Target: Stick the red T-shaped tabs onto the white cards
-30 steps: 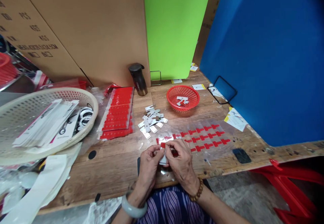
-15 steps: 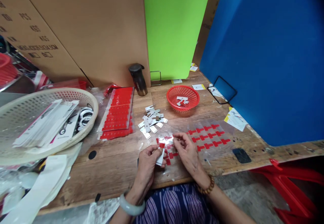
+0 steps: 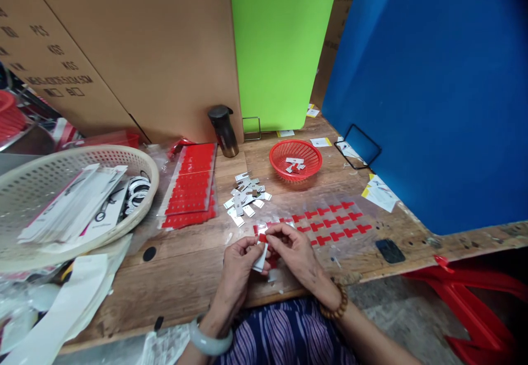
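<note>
Between the thumb and fingers of my left hand (image 3: pixel 241 258) is a small flat silver-white metal strip (image 3: pixel 259 260), with a red sticker (image 3: pixel 263 238) at its upper end. My right hand (image 3: pixel 295 249) is closed in a pinch, its fingertips at the red sticker's right edge. Beneath both hands and to the right lies a clear sheet of red T-shaped stickers (image 3: pixel 328 223); the hands cover its near left part. Beyond my left hand is a loose pile of metal strips (image 3: pixel 247 195). A red plastic basket (image 3: pixel 315 170) farther back holds several pieces, some with red on them.
Stacked red sticker sheets (image 3: pixel 190 183) lie left of the pile, near a dark tumbler (image 3: pixel 224 131). A large cream basket (image 3: pixel 144 216) with printed cards fills the left. Green (image 3: pixel 280 51) and blue (image 3: pixel 429 106) boards stand behind, with a black wire stand (image 3: pixel 358 146) at the right.
My right hand has moved left from over the sticker sheet to the strip in my left hand, its fingertips now at the red sticker. My left hand keeps its hold.
</note>
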{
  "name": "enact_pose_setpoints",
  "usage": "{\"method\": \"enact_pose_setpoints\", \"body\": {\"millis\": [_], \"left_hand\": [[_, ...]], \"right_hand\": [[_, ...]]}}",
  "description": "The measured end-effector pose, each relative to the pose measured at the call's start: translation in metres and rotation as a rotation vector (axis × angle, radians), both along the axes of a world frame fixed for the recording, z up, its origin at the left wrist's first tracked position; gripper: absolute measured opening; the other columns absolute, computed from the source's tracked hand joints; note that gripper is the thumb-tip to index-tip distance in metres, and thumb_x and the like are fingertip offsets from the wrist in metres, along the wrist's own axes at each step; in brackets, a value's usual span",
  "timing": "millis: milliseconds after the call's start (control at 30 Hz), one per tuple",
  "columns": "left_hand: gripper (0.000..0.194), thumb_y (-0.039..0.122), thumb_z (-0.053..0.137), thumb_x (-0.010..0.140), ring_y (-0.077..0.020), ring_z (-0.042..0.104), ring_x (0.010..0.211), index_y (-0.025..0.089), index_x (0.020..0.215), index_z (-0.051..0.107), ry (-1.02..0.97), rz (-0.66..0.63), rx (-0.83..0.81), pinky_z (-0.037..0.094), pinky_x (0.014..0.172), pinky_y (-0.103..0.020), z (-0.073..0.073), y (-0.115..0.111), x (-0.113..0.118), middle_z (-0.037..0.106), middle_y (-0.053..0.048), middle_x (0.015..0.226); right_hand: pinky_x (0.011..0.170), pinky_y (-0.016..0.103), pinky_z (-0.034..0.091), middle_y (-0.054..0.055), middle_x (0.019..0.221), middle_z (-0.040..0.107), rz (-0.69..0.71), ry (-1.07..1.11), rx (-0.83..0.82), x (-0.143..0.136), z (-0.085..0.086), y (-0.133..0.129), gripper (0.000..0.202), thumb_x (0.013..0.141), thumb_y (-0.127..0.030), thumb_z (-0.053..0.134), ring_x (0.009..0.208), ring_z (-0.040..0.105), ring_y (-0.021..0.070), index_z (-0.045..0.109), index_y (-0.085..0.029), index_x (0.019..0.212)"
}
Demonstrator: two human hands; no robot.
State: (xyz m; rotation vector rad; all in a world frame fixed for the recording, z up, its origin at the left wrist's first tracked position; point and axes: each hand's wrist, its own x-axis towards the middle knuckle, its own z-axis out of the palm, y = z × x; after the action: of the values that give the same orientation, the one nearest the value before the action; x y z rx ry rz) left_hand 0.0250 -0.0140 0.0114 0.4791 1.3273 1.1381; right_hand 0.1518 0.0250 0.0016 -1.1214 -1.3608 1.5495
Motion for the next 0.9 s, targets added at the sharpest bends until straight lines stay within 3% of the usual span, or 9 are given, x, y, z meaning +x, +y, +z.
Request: {"method": "enact_pose_setpoints", "body": {"millis": [133, 200, 400, 600, 733, 900], "left_hand": [[0.031, 0.034, 0.075, 0.062, -0.0106, 0.057, 0.040, 0.012, 0.080, 0.063, -0.040, 0.015, 0.024, 0.046, 0.042, -0.020, -0.003, 0.001, 0.001, 0.066, -0.001, 0.055], [0.032, 0.035, 0.074, 0.063, -0.0112, 0.057, 0.041, 0.012, 0.082, 0.063, -0.018, 0.021, 0.027, 0.047, 0.043, -0.021, -0.003, 0.001, 0.002, 0.065, 0.000, 0.053], [0.029, 0.035, 0.072, 0.065, -0.0113, 0.057, 0.041, 0.011, 0.080, 0.064, 0.212, 0.049, 0.062, 0.048, 0.045, -0.021, 0.001, 0.000, 0.007, 0.061, 0.002, 0.048], [0.029, 0.036, 0.072, 0.066, -0.0113, 0.059, 0.043, 0.011, 0.080, 0.064, 0.265, 0.058, 0.097, 0.049, 0.047, -0.020, 0.004, 0.000, 0.008, 0.062, 0.001, 0.050], [0.031, 0.038, 0.071, 0.067, -0.0127, 0.059, 0.042, 0.012, 0.083, 0.062, 0.146, 0.018, 0.070, 0.050, 0.048, -0.023, -0.002, 0.000, 0.006, 0.064, 0.000, 0.051], [0.034, 0.037, 0.074, 0.065, -0.0140, 0.060, 0.042, 0.014, 0.084, 0.060, 0.065, 0.040, 0.028, 0.050, 0.047, -0.024, -0.003, -0.003, 0.004, 0.065, 0.000, 0.052]], "right_hand": [[0.070, 0.028, 0.046, 0.002, 0.079, 0.064, -0.086, -0.209, 0.317, -0.001, 0.002, -0.006, 0.010, 0.082, -0.022, 0.056, 0.074, 0.060, 0.0157, 0.067, -0.020, 0.081], [0.072, 0.029, 0.046, 0.003, 0.081, 0.064, -0.108, -0.235, 0.383, -0.003, 0.001, -0.007, 0.012, 0.082, -0.019, 0.055, 0.078, 0.060, 0.0165, 0.067, -0.020, 0.078], [0.051, 0.023, 0.047, 0.000, 0.075, 0.057, -0.172, -0.044, 0.123, -0.011, 0.001, -0.008, 0.013, 0.077, -0.027, 0.060, 0.060, 0.056, 0.0127, 0.058, -0.020, 0.067], [0.048, 0.023, 0.046, -0.003, 0.063, 0.057, -0.114, 0.118, -0.082, -0.013, 0.008, -0.009, 0.023, 0.074, -0.039, 0.064, 0.053, 0.055, 0.0120, 0.054, -0.019, 0.070], [0.047, 0.022, 0.043, -0.005, 0.059, 0.054, -0.162, 0.046, -0.078, -0.017, 0.003, -0.010, 0.021, 0.078, -0.039, 0.060, 0.050, 0.052, 0.0110, 0.052, -0.019, 0.073], [0.055, 0.024, 0.043, -0.003, 0.066, 0.055, -0.340, -0.186, 0.099, -0.008, -0.013, 0.001, 0.012, 0.077, -0.028, 0.059, 0.059, 0.053, 0.0127, 0.050, -0.020, 0.074]]}}
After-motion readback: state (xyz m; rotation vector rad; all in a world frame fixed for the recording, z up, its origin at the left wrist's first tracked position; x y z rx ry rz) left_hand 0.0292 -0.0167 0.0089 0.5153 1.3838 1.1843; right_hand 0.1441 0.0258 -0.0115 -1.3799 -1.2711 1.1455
